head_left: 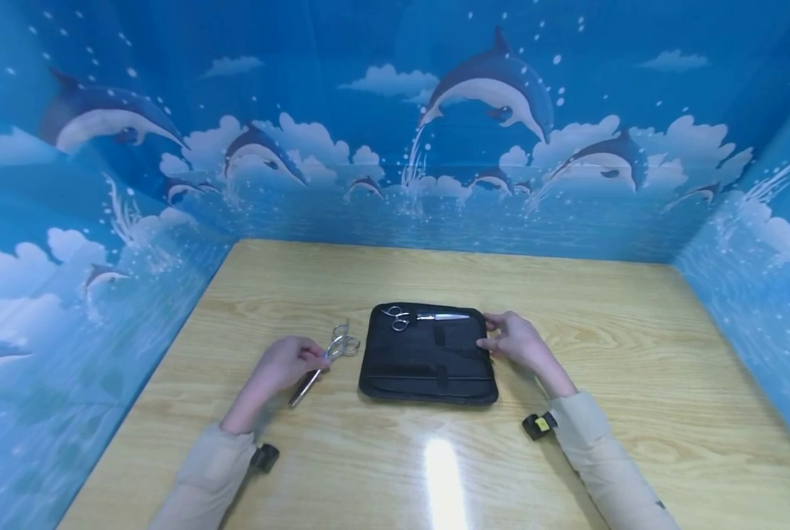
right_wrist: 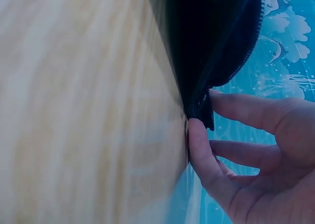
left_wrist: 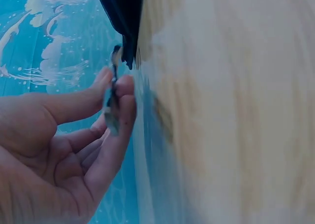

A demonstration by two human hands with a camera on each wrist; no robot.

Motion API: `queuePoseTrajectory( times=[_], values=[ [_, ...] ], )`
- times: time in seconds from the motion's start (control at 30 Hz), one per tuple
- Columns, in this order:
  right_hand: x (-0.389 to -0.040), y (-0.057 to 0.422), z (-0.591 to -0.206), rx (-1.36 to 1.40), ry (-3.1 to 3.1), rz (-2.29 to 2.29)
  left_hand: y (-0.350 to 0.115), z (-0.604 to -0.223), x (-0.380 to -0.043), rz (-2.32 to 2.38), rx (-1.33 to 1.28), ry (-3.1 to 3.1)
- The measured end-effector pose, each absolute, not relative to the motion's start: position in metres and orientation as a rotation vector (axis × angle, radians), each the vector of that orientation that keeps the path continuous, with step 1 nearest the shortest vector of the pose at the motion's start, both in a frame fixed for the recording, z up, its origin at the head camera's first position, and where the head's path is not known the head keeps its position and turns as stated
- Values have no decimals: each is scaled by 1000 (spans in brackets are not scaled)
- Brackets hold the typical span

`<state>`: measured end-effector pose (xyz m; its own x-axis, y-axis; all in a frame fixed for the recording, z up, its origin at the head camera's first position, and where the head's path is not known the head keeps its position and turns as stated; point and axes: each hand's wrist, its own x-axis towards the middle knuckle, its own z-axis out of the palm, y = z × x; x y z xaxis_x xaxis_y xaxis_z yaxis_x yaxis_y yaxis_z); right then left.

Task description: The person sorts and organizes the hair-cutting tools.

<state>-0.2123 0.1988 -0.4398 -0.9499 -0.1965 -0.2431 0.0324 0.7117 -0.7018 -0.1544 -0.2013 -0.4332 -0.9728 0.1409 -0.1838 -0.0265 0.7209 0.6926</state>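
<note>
A pair of silver scissors (head_left: pixel 341 343) is pinched between the thumb and fingers of my left hand (head_left: pixel 290 363), to the left of the case. Its finger rings point away from me and its blades toward me. In the left wrist view the scissors (left_wrist: pixel 112 116) appear edge-on, just above the tabletop. A black zippered case (head_left: pixel 401 359) lies unfolded on the table, with a second pair of scissors (head_left: pixel 442 317) strapped along its far side. My right hand (head_left: pixel 517 340) pinches the case's right edge, thumb on top; the right wrist view shows this edge (right_wrist: pixel 202 108) between thumb and fingers.
The wood-grain table (head_left: pixel 607 331) runs to a blue dolphin-patterned backdrop (head_left: pixel 395 199) at the back and sides. A black strap device (head_left: pixel 539 425) sits at my right wrist, another (head_left: pixel 265 458) at my left.
</note>
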Motion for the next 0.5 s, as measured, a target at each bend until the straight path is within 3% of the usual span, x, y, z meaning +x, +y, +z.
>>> queuePoseTrajectory(
  times=[0.23, 0.5],
  values=[
    [-209, 202, -439, -138, 2725, -1043, -193, -423, -161, 1315, 68, 2707],
    [-198, 194, -426, -198, 2912, -1246, -163, -398, -168, 1334, 227, 2754]
  ],
)
